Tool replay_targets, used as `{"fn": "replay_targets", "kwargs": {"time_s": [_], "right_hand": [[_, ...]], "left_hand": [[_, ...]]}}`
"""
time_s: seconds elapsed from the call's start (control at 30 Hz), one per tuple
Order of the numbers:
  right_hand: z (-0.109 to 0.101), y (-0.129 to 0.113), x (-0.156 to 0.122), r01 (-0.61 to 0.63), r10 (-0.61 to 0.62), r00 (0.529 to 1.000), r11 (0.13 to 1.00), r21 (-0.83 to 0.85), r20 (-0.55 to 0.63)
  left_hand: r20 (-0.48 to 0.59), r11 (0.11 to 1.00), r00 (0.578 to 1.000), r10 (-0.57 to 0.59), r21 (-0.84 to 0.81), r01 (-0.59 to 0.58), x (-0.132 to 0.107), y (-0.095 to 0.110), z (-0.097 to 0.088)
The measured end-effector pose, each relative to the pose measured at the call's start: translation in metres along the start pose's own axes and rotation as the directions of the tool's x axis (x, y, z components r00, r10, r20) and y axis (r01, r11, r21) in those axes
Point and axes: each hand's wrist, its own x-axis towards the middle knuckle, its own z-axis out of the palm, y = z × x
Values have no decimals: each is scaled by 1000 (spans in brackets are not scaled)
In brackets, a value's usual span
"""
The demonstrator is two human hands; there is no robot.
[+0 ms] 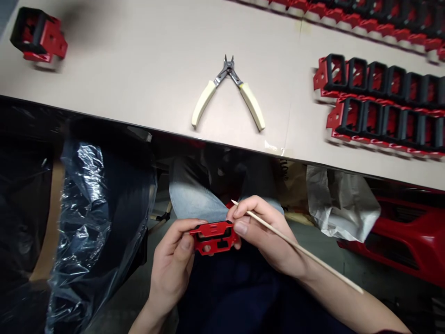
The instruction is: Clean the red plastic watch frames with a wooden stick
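Observation:
In front of my lap, a small red plastic bracket (212,228) with black inside and cut-out holes is gripped at its left end by my left hand (174,262), thumb in front. My right hand (269,232) is closed around a thin pointed wooden stick (313,256); its thumb and fingers also touch the bracket's right end. The stick slants across the right hand, point up by the fingertips and tail lying along the forearm. The right fingers partly hide the bracket's right edge.
On the table (149,79) lie opened side cutters (229,69) with cream handles. A red-and-black part (41,37) stands at far left, rows of similar parts (389,88) at right. Below the table edge hang clear plastic (86,185) and a whitish bag (342,204), near a large red part (410,236).

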Motion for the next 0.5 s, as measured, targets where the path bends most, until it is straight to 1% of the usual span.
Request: {"fn": "replay_targets", "kwargs": {"time_s": [0.07, 0.17, 0.3, 0.37, 0.43, 0.5], "right_hand": [[2, -1, 0, -78, 79, 997, 995, 66, -13], [5, -3, -1, -117, 120, 993, 988, 104, -21], [8, -9, -6, -67, 67, 998, 997, 37, -13], [9, -10, -8, -34, 34, 999, 999, 5, 8], [9, -10, -9, 19, -19, 999, 1000, -19, 32], [10, -9, -10, 98, -94, 994, 993, -70, 53]], "left_hand": [[49, 993, 995, -82, -75, 86, 1, 7, 4], [68, 978, 983, -168, -111, 175, 1, 11, 6], [92, 973, 980, -175, -137, 186, -1, 6, 1], [79, 972, 981, -177, -143, 187, -2, 4, 0], [43, 972, 982, -184, -139, 189, -2, 5, 2], [-43, 972, 978, -206, -124, 200, -2, 9, 7]]}}
